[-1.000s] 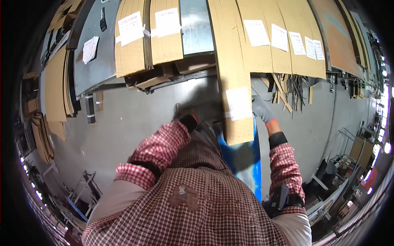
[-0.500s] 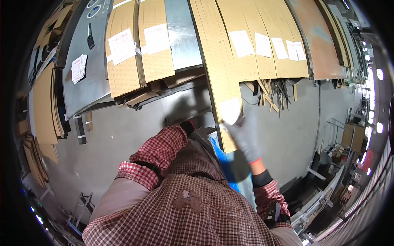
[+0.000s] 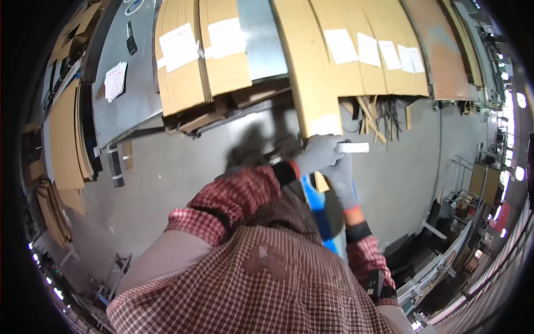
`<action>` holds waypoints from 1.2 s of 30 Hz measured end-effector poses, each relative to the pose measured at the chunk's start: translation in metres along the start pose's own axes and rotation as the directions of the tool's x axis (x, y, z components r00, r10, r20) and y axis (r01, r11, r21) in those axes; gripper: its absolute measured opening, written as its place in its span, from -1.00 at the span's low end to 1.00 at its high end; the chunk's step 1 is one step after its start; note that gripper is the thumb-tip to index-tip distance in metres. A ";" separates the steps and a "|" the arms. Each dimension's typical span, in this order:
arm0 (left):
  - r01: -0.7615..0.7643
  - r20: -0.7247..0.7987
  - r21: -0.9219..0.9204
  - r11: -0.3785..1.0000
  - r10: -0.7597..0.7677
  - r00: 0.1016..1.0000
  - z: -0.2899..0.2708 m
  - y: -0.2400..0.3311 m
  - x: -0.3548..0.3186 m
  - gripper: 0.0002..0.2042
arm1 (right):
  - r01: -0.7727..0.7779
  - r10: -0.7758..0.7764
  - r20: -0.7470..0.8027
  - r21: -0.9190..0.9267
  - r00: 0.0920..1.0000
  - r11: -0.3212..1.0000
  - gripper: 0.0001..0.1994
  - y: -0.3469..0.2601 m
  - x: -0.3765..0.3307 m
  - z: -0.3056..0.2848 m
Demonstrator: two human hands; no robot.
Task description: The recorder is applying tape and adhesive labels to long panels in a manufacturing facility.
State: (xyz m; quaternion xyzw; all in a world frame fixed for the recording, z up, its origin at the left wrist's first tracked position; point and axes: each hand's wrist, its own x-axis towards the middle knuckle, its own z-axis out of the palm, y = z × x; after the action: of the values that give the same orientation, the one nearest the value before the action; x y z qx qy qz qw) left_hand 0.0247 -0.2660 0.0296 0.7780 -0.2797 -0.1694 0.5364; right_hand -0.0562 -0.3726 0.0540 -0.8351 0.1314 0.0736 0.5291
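My gloved hands meet over the near end of a long cardboard strip (image 3: 318,106). A narrow white band, apparently a roll of tape (image 3: 356,147) seen edge-on, sticks out to the right from between the fingers. My left hand (image 3: 319,154), in a grey glove, comes across from the left with its fingers closed at the roll's edge. Just below it, my right hand (image 3: 344,177) reaches up, also closed around the roll's left end. Their overlapping fingers hide part of it. The tip of the cardboard strip (image 3: 321,182) shows beneath the hands, above a blue-and-white surface (image 3: 315,200).
Cardboard stacks with white paper sheets (image 3: 340,47) lie ahead on a metal table (image 3: 261,44). Thin strips (image 3: 384,119) hang below its edge at right. A black-handled tool (image 3: 130,39) and papers (image 3: 115,82) rest at left. Grey floor (image 3: 167,161) lies below.
My left hand has come up from low on the left to meet the right hand at the cardboard. The white roll has turned edge-on and shifted right.
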 end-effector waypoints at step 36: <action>-0.031 -0.135 0.432 0.901 0.099 0.986 -0.008 0.013 -0.086 -0.38 | 0.082 0.496 0.590 -0.691 0.637 0.718 -0.76 -0.012 0.033 -0.108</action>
State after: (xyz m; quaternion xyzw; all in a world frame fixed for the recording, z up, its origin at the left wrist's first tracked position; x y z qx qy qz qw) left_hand -0.0418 -0.2099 0.0417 0.8778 -0.2938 -0.0253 0.3776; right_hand -0.0228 -0.4705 0.1019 -0.8364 -0.0284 0.5138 0.1889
